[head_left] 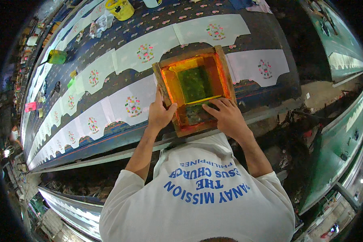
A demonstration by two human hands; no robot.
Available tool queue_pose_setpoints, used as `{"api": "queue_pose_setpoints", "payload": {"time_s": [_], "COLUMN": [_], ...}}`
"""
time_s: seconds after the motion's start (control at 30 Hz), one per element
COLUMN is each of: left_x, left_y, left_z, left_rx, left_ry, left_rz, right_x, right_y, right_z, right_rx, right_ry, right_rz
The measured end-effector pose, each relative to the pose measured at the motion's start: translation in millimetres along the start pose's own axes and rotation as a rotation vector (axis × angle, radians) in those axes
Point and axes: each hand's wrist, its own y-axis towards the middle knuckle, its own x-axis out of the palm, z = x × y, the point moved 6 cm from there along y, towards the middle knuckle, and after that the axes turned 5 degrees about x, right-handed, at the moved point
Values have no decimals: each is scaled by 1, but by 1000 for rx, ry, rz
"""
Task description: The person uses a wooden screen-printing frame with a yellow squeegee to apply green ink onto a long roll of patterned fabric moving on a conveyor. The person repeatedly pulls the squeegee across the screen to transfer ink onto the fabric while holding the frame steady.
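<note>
Wooden frame [226, 75] against left hand [161, 114], beneath right hand [230, 117]

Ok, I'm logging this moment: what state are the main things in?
Frame: open-topped, held
Left hand: gripping frame's left side
Right hand: fingers reaching inside frame, grip unclear
White panels: flat, printed
Cloth: crumpled
Yellow bucket: standing

white container [152, 3] cropped at top, fabric [254, 66] partly hidden by frame [226, 72]

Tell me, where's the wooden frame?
The wooden frame sits above and right of the head view's centre, at the near edge of the dark table, between printed white pieces.
</note>
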Motion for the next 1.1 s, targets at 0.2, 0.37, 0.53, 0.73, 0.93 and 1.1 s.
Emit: {"api": "queue_pose_setpoints", "payload": {"time_s": [0.2,0.37,0.53,0.73,0.93,1.1], "left_x": [14,13,17,16,17,11], "left_y": [9,9,10,10,5,10], "left_z": [-6,-18,-20,-15,-18,-1], "left_rx": [-19,144,-76,29,-52,-61], "left_ry": [-51,-5,-52,-11,24,48], "left_rz": [-9,93,-28,32,-5,-85], "right_x": [-9,-15,-13,-23,-1,-13], "right_y": [5,9,14,7,-3,76], "right_z": [11,5,11,15,10,20], "right_rx": [-60,-81,-36,19,-8,12], "right_ry": [-23,-27,-20,98,-32,17], "right_rz": [29,1,-44,-67,98,146]}}
